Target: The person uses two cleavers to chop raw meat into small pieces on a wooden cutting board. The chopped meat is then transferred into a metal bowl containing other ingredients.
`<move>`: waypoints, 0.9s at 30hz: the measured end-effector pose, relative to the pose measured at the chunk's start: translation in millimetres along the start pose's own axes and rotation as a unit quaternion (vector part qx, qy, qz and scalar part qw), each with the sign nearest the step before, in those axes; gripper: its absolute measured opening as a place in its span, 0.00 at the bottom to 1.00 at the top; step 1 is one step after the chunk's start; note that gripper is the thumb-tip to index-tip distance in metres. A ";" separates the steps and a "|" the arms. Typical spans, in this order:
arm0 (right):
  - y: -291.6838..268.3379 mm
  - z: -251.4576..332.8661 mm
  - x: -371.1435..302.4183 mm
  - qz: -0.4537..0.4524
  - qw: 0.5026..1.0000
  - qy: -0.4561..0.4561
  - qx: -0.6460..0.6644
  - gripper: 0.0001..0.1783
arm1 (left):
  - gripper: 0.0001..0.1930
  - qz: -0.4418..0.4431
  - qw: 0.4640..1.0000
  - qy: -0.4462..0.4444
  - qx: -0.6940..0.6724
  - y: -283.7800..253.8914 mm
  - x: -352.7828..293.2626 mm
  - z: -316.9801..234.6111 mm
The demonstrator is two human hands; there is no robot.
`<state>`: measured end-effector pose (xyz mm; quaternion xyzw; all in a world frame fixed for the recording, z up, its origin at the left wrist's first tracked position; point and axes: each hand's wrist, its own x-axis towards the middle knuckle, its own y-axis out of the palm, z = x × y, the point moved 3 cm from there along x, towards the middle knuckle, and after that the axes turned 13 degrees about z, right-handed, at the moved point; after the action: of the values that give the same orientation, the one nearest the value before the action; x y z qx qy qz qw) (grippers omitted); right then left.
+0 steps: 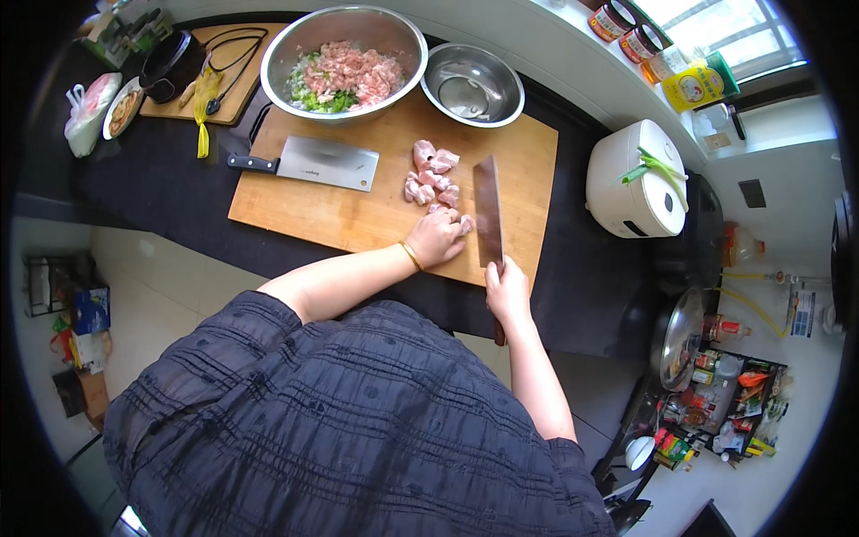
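My right hand is wrapped round the handle of a cleaver, whose long blade stands nearly edge-on over the wooden cutting board. Just left of that blade, my left hand has its fingers curled down on a piece of raw meat, and a gold bangle circles the wrist. Several pale pink chunks of raw meat lie beyond my left fingertips. A second cleaver, black-handled with a broad steel blade, rests flat on the board's left part.
At the board's far edge stand a large steel bowl with minced meat and chopped greens, and a smaller steel bowl. A white rice cooker with spring onion on its lid is at right. Another board lies far left, beside a plastic bag.
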<state>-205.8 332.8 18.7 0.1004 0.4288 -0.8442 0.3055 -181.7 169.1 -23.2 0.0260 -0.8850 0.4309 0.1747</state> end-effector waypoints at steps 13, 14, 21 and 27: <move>-21.8 2.1 -49.4 0.047 0.996 -0.006 -0.079 0.10 | 0.04 -0.020 0.995 0.088 0.037 17.1 -11.5 4.8; -22.6 2.6 -50.4 0.046 0.995 -0.011 -0.088 0.10 | 0.05 -0.027 0.996 0.084 0.034 18.1 -11.7 6.0; -19.7 -5.1 -48.7 0.079 0.992 -0.003 -0.095 0.10 | 0.08 -0.037 0.997 0.068 0.026 30.1 -11.1 13.1; -16.6 1.6 -37.5 0.078 0.987 -0.011 -0.140 0.08 | 0.10 -0.009 0.997 0.076 0.023 33.9 -6.6 17.3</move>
<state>-185.9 355.1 46.8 0.0804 0.5299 -0.7508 0.3861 -187.2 176.3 -60.8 0.0056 -0.8588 0.4500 0.2448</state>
